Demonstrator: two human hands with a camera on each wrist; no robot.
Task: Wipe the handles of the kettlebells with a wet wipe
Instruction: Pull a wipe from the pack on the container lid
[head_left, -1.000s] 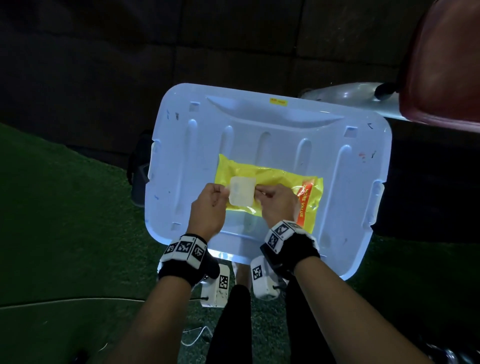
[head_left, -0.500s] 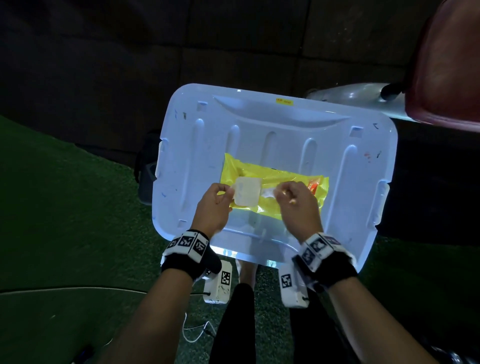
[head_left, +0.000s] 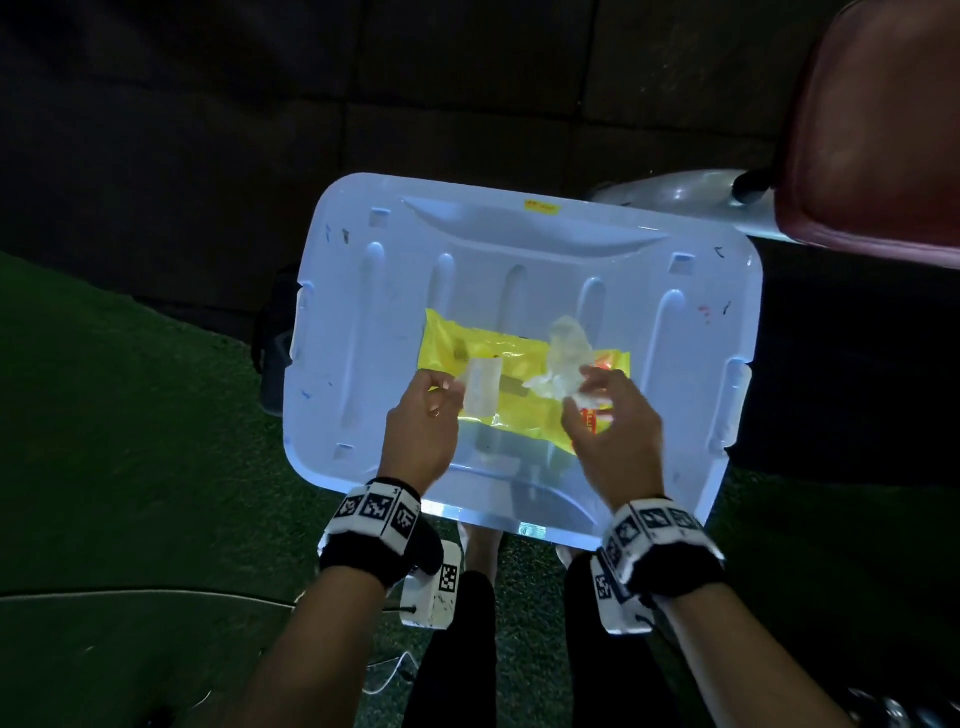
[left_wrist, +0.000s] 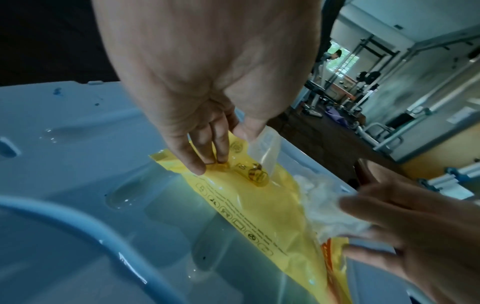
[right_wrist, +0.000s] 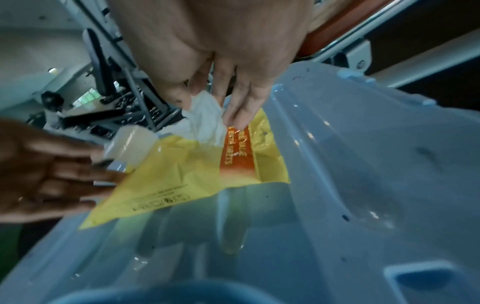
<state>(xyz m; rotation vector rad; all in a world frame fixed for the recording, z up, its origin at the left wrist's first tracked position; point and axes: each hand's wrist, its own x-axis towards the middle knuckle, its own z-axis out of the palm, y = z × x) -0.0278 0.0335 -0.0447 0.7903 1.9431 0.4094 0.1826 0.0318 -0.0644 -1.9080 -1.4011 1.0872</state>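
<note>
The storage-box lid (head_left: 675, 374) looks like pale blue-white moulded plastic, smooth and glossy, with small bright glints in its pressed ribs and a few dark specks and paint-like marks on the surface. The wipes pack (head_left: 514, 358) lying on it is thin yellow plastic film, shiny and wrinkled, with an orange printed band at one end. Its resealable flap (head_left: 483, 392) is a clear, slightly milky plastic sticker. The wet wipe (head_left: 563, 364) is white, soft, cloth-like and crumpled, matt beside the film. The floor (head_left: 130, 441) beside the lid is green turf with a rough, fibrous nap.
</note>
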